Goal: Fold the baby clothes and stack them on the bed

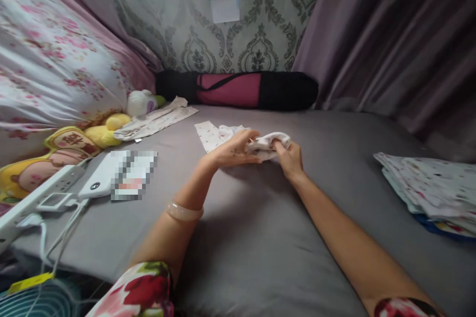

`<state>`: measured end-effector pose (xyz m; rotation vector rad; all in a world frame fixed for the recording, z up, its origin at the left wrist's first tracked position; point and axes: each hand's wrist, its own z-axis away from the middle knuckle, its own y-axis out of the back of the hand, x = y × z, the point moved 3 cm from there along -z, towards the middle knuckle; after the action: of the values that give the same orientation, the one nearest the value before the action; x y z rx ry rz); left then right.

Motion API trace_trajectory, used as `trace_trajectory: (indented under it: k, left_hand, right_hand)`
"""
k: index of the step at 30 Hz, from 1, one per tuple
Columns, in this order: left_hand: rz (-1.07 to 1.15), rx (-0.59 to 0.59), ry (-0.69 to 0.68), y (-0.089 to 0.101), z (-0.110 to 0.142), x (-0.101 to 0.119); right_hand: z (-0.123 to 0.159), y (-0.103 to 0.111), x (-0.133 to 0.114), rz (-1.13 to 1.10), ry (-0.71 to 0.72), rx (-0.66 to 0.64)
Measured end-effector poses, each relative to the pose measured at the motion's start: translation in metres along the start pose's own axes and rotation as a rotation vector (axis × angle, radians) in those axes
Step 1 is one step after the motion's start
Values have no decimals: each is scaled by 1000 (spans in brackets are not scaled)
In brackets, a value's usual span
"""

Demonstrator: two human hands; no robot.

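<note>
A small white garment with tiny red dots [211, 134] lies partly bunched on the grey bedsheet [260, 237]. My left hand [234, 151] rests on its bunched part, fingers stretched toward the right and touching the cloth. My right hand [289, 158] pinches the rolled white edge of the same garment from the right side. A pale bangle sits on my left wrist.
A stack of folded printed cloths [431, 190] lies at the right. Another small garment [156, 121] lies at the back left near soft toys [111, 129]. A power strip, power bank [100, 181] and cables sit at the left. A black-and-pink roll bag [238, 89] lines the wall.
</note>
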<state>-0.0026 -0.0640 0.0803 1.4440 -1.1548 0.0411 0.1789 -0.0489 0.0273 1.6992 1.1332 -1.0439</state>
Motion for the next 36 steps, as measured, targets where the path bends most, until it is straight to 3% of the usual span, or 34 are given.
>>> trace_trajectory:
  k: [4, 9, 12, 17, 22, 25, 27, 29, 32, 36]
  left_hand:
    - [-237, 85, 41, -16, 0, -24]
    - [-259, 252, 103, -26, -6, -39]
    - [-164, 405, 129, -18, -7, -39]
    - [250, 471, 248, 4, -6, -32]
    - [396, 690, 193, 47, 11, 1]
    - [401, 740, 180, 68, 22, 20]
    - [386, 705, 202, 72, 25, 21]
    - [360, 584, 265, 63, 24, 10]
    - [286, 312, 387, 32, 19, -22]
    - [89, 130, 462, -5, 13, -60]
  right_hand:
    - [-14, 23, -9, 14, -68, 182]
    - [-23, 45, -26, 89, -52, 274]
    - [-28, 60, -36, 136, 27, 338]
    - [-34, 88, -57, 252, 188, 371]
    - [-23, 114, -97, 220, 153, 140]
    - [-10, 130, -114, 121, -9, -45]
    - [-8, 139, -112, 159, -101, -192]
    - [-13, 143, -94, 298, -127, -367]
    - [-28, 139, -47, 586, -139, -623]
    - [-38, 130, 11, 877, -358, -777]
